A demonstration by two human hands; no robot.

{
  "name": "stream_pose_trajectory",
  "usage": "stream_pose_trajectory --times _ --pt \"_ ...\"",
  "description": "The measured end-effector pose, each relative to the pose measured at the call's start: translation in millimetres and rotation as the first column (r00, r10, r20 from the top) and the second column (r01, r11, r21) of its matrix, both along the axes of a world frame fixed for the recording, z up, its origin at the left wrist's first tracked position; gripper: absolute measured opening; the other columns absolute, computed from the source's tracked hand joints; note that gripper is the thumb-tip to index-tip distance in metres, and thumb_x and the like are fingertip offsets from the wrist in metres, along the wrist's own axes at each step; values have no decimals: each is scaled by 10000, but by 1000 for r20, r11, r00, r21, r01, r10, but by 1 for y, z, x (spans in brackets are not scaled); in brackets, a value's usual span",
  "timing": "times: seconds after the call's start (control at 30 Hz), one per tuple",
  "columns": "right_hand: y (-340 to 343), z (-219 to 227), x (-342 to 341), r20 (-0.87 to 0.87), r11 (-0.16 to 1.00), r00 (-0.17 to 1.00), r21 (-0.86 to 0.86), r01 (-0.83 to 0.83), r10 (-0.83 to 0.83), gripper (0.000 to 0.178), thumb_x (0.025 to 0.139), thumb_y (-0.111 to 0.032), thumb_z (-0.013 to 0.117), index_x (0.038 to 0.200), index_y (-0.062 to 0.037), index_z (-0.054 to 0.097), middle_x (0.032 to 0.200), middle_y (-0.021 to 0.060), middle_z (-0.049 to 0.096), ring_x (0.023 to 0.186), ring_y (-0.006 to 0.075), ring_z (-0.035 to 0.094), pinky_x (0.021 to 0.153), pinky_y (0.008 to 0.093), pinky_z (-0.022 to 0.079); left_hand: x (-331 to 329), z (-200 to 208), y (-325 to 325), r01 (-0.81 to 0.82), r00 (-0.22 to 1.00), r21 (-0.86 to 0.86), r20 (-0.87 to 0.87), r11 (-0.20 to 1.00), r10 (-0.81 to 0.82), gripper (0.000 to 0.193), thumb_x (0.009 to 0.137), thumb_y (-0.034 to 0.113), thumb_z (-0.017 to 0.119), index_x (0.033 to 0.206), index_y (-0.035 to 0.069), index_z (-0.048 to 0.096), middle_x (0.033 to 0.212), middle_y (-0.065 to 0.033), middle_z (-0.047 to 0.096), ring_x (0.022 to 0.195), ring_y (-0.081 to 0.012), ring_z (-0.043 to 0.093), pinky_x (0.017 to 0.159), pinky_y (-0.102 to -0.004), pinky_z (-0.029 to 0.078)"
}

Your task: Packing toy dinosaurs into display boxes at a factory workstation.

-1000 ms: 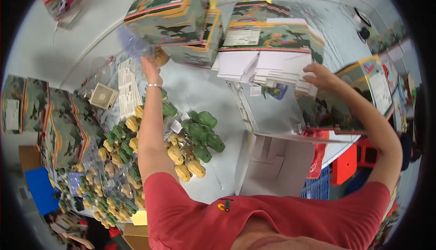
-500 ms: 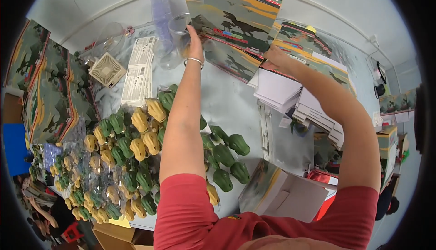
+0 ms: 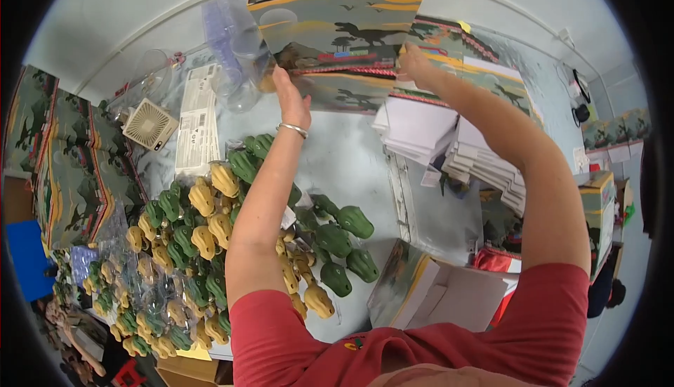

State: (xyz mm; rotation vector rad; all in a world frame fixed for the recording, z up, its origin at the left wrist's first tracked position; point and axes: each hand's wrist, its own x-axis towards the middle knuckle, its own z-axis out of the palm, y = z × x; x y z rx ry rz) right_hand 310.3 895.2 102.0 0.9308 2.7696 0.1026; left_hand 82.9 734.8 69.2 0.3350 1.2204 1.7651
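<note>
A dinosaur-print cardboard box (image 3: 337, 32) stands upright at the far side of the table. My right hand (image 3: 419, 66) is closed on its lower right edge, with the fingertips partly hidden. At its lower left corner my left hand (image 3: 292, 102) has its fingers stretched out and pointing up; whether they press on the box I cannot tell. Below my left forearm lie several green dinosaur-head toys (image 3: 333, 239) and yellow dinosaur-head toys (image 3: 202, 197), some in clear plastic bags.
Clear plastic tubs (image 3: 242, 92) stand left of the box, near a small fan (image 3: 149, 124) and printed label sheets (image 3: 196, 123). White folded cards (image 3: 421, 123) pile up at right. An open box (image 3: 449, 296) lies near me; patterned boxes (image 3: 77, 155) stand at far left.
The box has shifted left and turned more squarely toward me. My left hand has slid down to its lower corner. My right hand stays at its right edge, and the view has shifted slightly.
</note>
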Motion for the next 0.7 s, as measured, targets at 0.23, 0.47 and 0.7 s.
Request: stream_pose_trajectory --times 0.23,0.47,0.7 --pt "5 -31 27 -618 822 702 -563 -80 -355 181 707 -56 587 887 -31 583 787 181 569 856 333 551 755 388 438 10 -12 42 -28 997 80 73 996 22 569 900 492 351 1376 235 174 1436 35 145 1305 -219 148 997 -495 218" --pt "-43 108 25 158 972 980 -179 150 -123 452 839 -210 466 1265 -68 414 1132 179 503 1030 324 493 907 423 374 -33 -17 41 -50 983 7 -176 999 50 548 897 447 361 1371 210 219 1419 -39 216 1283 -241 239 998 -507 228" --pt "-219 310 152 -26 957 1000 -291 4 -13 424 838 -232 474 1189 5 480 1169 226 508 1095 356 469 941 403 364 44 162 -110 336 839 -51 -437 940 -324 536 889 298 494 1317 26 320 1285 -128 423 1151 -217 437 940 -385 349"
